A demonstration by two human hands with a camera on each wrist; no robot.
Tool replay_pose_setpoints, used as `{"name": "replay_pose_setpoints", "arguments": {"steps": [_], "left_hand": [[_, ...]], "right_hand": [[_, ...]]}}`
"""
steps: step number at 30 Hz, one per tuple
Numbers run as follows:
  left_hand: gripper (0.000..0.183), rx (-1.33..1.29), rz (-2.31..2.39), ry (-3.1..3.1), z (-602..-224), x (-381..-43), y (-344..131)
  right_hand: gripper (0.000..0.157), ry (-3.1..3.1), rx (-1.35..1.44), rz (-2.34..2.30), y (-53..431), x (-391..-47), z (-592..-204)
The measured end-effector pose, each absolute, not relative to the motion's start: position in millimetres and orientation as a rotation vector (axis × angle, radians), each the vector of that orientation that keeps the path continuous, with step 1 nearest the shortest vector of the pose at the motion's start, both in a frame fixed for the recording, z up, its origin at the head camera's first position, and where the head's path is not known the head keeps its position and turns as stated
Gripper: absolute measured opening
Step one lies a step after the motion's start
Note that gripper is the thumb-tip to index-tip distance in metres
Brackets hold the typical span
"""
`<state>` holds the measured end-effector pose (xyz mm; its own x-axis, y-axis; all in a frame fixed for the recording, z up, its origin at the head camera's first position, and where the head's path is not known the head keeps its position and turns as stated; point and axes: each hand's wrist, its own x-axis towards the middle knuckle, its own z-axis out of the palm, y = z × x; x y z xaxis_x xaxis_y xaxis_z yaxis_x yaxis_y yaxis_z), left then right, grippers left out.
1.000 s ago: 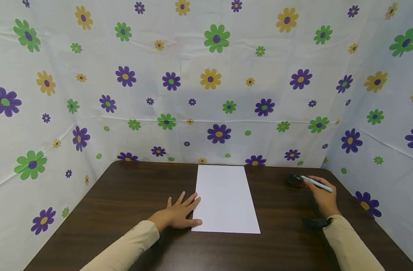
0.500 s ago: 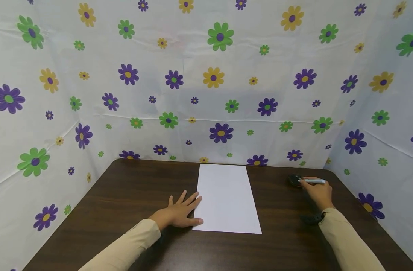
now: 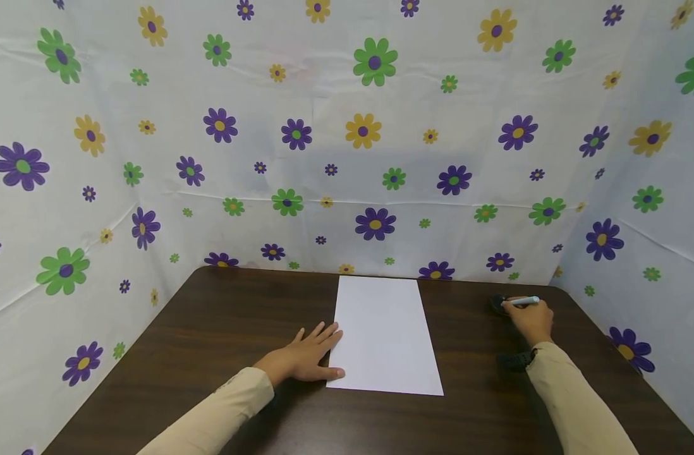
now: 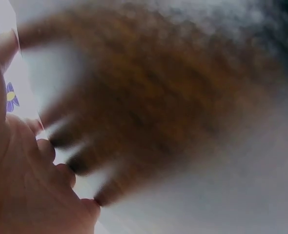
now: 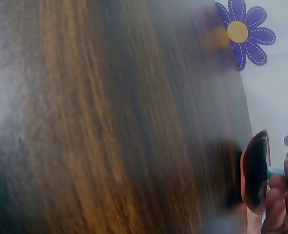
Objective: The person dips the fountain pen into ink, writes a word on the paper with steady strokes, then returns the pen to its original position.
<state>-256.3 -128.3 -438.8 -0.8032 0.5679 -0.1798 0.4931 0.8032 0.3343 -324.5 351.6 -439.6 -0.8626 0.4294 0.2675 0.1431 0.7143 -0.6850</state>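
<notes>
On the brown table lies a blank white sheet of paper (image 3: 383, 335). My left hand (image 3: 304, 359) rests with fingers spread at the sheet's left edge, fingertips and thumb over the paper. In the left wrist view the same hand (image 4: 31, 180) appears beside its blurred reflection. At the right, my right hand (image 3: 533, 321) pinches a pale blue pen (image 3: 523, 301) between thumb and fingers. The pen's front end is right at a small, dark, shallow rounded object (image 3: 497, 304). In the right wrist view this object (image 5: 255, 170) shows a glossy black body and reddish edge.
A white cloth (image 3: 324, 95) printed with flowers hangs behind and on both sides of the dark wood-grained table (image 3: 256, 303). Around my right wrist sits a dark band (image 3: 517, 361), hanging near the tabletop.
My right hand has turned and shifted slightly left, and the pen has swung from slanting down rightward to slanting slightly up. The left hand stays on the paper. The view has shifted slightly.
</notes>
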Motion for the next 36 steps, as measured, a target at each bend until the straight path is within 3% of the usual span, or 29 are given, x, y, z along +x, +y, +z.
{"name": "replay_pose_setpoints", "arguments": {"steps": [13,26,36], "left_hand": [[0.086,0.833,0.376,2.699,-431.3,-252.5,-127.0],[0.084,0.868,0.395,2.698,-435.1,-253.5,-126.7],[0.084,0.844,0.364,2.708,-437.7,-256.8,-126.3]], "right_hand": [[0.052,-2.534,-0.590,0.986,355.2,-319.2,-434.9],[0.036,-2.527,-0.448,1.025,352.1,-322.3,-441.5],[0.041,-2.476,-0.551,1.045,352.0,-323.1,-439.5]]}}
